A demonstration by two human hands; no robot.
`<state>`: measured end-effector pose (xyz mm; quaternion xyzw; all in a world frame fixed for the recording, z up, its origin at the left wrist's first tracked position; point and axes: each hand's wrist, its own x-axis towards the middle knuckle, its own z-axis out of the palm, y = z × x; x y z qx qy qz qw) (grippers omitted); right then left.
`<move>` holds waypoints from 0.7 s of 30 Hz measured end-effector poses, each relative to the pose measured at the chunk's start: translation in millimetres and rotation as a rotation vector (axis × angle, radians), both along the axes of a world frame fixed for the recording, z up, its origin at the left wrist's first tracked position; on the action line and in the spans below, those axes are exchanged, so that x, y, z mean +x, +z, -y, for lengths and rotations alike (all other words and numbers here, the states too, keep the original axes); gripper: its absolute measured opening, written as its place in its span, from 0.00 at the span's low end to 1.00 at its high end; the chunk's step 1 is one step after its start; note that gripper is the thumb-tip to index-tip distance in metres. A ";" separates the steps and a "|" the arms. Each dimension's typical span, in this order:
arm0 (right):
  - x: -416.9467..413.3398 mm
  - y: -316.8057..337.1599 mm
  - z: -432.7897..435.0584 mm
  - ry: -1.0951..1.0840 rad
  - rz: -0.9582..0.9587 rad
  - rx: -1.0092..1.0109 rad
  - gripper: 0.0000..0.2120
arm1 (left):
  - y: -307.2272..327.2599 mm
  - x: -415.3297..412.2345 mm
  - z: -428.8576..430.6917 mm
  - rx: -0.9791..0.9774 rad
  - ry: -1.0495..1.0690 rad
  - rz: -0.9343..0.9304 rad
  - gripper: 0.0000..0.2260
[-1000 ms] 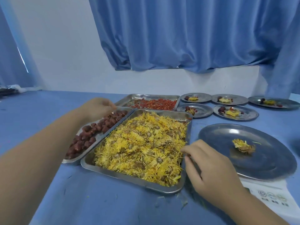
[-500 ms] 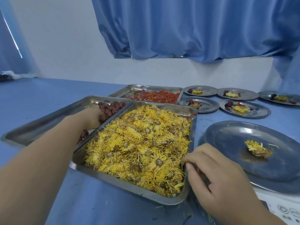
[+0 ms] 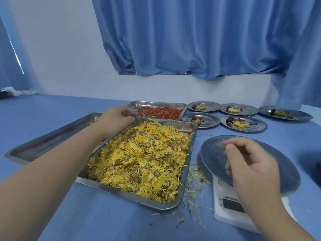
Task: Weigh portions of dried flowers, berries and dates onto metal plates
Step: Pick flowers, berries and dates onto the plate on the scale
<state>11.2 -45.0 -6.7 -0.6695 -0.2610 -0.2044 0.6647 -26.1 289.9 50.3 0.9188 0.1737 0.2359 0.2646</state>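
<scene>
Head view: right hand hovers over weighing plate.

Table lies open along its near edge; flower tray, scale and plates crowd beyond.

My right hand is blurred and covers the middle of the plate; the scale display under my wrist is unreadable. My left hand hides whatever its fingers hold.

Left hand at the far corner of the dried-flower tray; right hand above the metal plate on a scale.
</scene>
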 end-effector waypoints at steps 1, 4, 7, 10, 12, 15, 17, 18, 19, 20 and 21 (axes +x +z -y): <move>4.0 3.3 4.6 -0.012 -0.071 0.072 0.11 | 0.3 2.4 18.8 -0.041 -0.051 0.023 0.05; 13.7 14.0 16.5 -0.020 -0.253 0.277 0.10 | -6.7 14.2 73.8 -0.075 -0.193 0.040 0.08; 20.7 22.8 26.3 -0.016 -0.384 0.419 0.10 | -13.5 28.9 124.7 -0.025 -0.312 0.012 0.08; 25.8 29.2 34.8 -0.029 -0.465 0.525 0.09 | -17.2 42.0 166.1 0.074 -0.449 -0.043 0.09; 27.3 32.2 38.3 -0.030 -0.492 0.584 0.09 | -17.5 50.1 184.9 0.188 -0.521 -0.093 0.11; 27.5 33.6 40.3 -0.025 -0.513 0.597 0.08 | -18.1 62.9 199.5 0.345 -0.576 -0.175 0.13; 26.7 33.6 40.1 -0.006 -0.519 0.590 0.08 | -18.5 69.6 203.3 0.402 -0.600 -0.233 0.14; 26.5 34.2 40.0 0.012 -0.524 0.594 0.08 | -17.5 72.2 203.6 0.411 -0.609 -0.247 0.15; 27.0 35.6 39.9 0.042 -0.536 0.604 0.08 | -15.3 74.4 202.2 0.409 -0.612 -0.242 0.16; 28.3 37.4 39.8 0.078 -0.558 0.615 0.08 | -12.3 76.1 199.5 0.397 -0.608 -0.222 0.16; 30.4 39.7 40.3 0.114 -0.586 0.626 0.07 | -8.9 77.9 195.4 0.380 -0.596 -0.194 0.16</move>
